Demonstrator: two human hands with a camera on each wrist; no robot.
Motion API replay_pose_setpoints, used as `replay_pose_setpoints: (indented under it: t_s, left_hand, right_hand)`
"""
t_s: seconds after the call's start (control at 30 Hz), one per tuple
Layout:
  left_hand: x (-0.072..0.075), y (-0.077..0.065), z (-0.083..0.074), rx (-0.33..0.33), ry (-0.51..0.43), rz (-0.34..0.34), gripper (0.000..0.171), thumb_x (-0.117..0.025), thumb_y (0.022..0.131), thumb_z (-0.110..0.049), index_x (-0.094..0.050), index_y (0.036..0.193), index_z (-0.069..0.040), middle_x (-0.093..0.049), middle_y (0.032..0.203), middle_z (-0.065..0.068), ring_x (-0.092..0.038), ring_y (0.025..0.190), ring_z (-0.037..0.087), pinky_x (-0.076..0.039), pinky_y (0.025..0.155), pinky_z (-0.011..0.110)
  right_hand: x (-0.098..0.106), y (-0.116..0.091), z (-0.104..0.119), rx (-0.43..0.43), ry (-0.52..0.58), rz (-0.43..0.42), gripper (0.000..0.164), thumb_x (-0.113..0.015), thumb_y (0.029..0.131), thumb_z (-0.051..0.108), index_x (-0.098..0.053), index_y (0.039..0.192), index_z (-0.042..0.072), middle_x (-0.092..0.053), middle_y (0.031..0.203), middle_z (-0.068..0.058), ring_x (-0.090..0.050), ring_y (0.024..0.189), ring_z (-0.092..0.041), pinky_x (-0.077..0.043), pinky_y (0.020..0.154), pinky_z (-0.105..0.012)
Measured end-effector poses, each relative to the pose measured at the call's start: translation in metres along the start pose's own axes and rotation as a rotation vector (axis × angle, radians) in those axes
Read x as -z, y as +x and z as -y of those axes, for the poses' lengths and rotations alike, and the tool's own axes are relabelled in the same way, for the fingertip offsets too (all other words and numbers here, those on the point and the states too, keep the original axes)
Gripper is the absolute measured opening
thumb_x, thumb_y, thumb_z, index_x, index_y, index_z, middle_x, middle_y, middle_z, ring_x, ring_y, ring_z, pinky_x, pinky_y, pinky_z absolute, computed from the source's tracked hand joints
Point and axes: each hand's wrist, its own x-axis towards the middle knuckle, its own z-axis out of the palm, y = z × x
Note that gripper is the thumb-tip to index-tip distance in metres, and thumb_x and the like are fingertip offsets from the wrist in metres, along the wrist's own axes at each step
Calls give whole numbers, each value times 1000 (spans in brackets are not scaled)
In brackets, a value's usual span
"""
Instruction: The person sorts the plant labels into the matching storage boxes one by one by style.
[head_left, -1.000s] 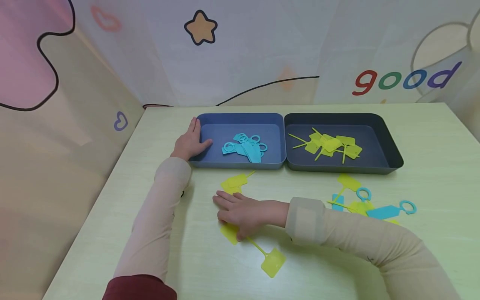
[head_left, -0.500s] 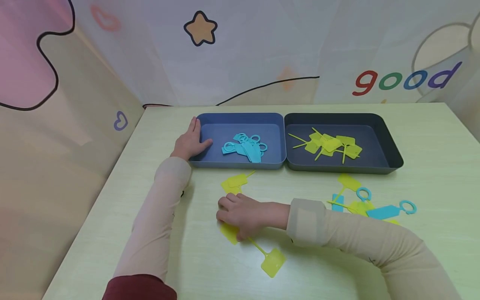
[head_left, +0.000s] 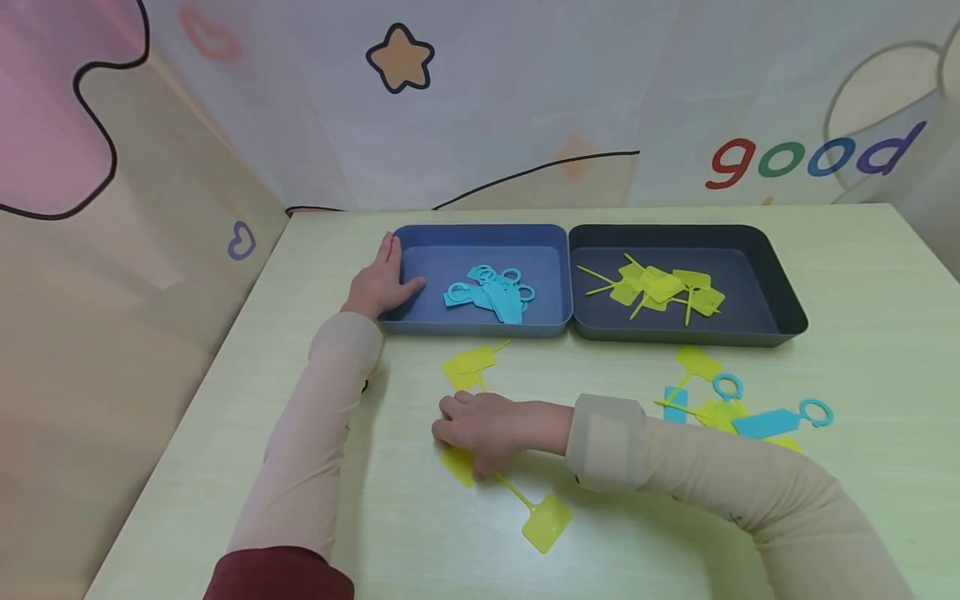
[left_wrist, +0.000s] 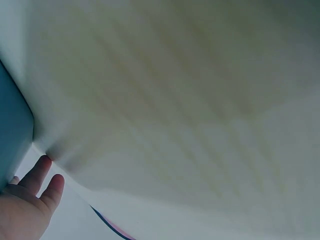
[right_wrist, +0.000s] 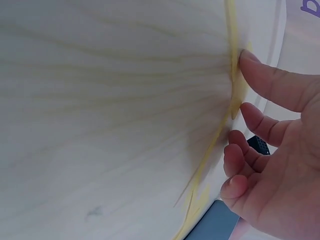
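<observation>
My left hand [head_left: 377,283] rests against the left end of the blue tray [head_left: 420,330], fingers straight along the outside and thumb over the rim. Low over the table, my right hand [head_left: 480,427] has its fingers curled down on a yellow stemmed plant tag [right_wrist: 239,95]; thumb and index finger touch its edges in the right wrist view. The hand hides most of that tag in the head view. Just nearer to me, another yellow tag [head_left: 546,523] lies with its stem running under the hand. More yellow tags [head_left: 475,360] lie between the hand and the blue tray.
Several turquoise ring tags [head_left: 501,298] lie in the blue tray. Beside it, a dark grey tray [head_left: 757,292] holds several yellow tags [head_left: 663,289]. A mixed heap with a turquoise ring tag [head_left: 767,424] lies at the right, near the right forearm. A printed cloth [head_left: 510,108] hangs behind the table.
My right hand's fingers, spread and straighter one second ago, have curled in and drawn slightly towards me, baring more of a yellow stem. The left hand stays put.
</observation>
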Motion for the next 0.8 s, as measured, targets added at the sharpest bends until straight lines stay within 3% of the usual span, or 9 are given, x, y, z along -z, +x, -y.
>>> replay_pose_setpoints:
  t_s: [0.23,0.53,0.8]
  left_hand:
    - [1,0,-1,3,-3,1,86,-41,87,-51,6,142,-4,13,149,9,-37,124,34,-39,93,44]
    - [4,-2,-2,8,8,12,86,-40,87,-51,7,141,-3,13,149,10,-38,123,34,-40,91,44]
    - [2,-1,-1,7,-7,12,86,-40,87,-51,7,141,-4,13,149,10,-33,127,34,-37,95,45]
  right_hand:
    - [1,2,2,14,-31,12,28,-68,69,17,-49,89,16,-39,81,5,-40,76,-12,-32,57,-19]
    - [1,2,3,11,-40,5,39,-69,72,20,-49,105,18,-43,86,5,-41,80,-11,-35,63,-19]
    - [3,4,2,2,-72,23,38,-70,71,24,-50,102,19,-43,89,3,-41,83,-12,-35,63,-20]
